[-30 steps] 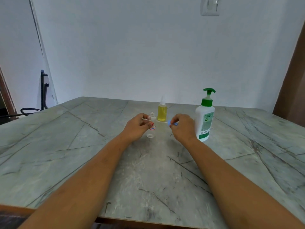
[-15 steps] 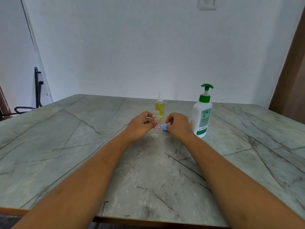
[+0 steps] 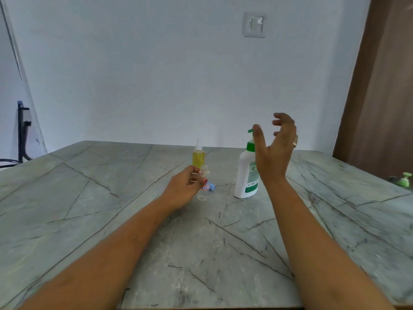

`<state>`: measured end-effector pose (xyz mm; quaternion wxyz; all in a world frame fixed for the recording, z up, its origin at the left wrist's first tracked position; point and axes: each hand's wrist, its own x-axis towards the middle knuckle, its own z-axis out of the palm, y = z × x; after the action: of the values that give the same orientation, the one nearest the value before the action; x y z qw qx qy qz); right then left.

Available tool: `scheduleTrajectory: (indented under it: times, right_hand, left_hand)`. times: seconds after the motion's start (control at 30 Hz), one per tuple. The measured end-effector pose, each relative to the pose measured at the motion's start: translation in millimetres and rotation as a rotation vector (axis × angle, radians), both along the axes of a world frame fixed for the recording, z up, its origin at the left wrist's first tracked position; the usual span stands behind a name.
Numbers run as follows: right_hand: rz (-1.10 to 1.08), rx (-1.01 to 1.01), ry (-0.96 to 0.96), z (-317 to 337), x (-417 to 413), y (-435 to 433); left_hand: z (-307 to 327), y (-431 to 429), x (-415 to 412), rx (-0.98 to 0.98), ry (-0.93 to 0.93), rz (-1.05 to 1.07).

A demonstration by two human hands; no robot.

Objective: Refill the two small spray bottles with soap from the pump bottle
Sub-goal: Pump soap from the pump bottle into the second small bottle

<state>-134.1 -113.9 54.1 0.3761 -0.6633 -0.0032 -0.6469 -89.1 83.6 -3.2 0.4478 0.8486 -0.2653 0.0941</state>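
Left hand (image 3: 184, 190) grips the uncapped clear spray bottle (image 3: 205, 175) upright. Right hand (image 3: 274, 153) is raised in front of the pump bottle (image 3: 245, 177), fingers loosely spread, holding nothing.

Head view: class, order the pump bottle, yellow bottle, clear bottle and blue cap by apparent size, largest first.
1. pump bottle
2. yellow bottle and clear bottle: they look alike; the yellow one stands farther back with its base hidden, so no ranking between them
3. blue cap, smallest
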Motion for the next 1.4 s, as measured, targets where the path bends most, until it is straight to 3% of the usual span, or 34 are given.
scheduleTrajectory:
  times: [0.13,0.2,0.27,0.43,0.6,0.73,0.97,1.4]
  right_hand:
    - [0.308,0.02,0.415,-24,10,-17]
    - [0.472,0.036,0.463,-33,16,-16]
    - [0.486,0.02,0.448,-38,22,-17]
    - [0.358,-0.091,0.433,-40,28,-16]
    - [0.034,-0.461,0.577,-30,12,-4]
    - [-0.084,-0.666,0.745,-22,1,6]
    - [-0.268,-0.921,0.787,-23,-7,16]
    - [-0.36,-1.031,0.718,-33,-8,20]
  left_hand:
    - [-1,-3,-3,0.009,0.026,-0.012]
    - [-1,-3,-2,0.015,0.034,-0.008]
    - [-2,-3,-1,0.009,0.034,-0.008]
    - [-4,-4,2,-0.016,0.032,-0.022]
    - [-7,-3,4,-0.035,0.017,-0.026]
    - [-8,-4,8,-0.021,0.018,-0.018]
    - [-10,-3,14,-0.031,-0.012,0.012]
    - [-11,-7,14,-0.012,-0.077,0.033]
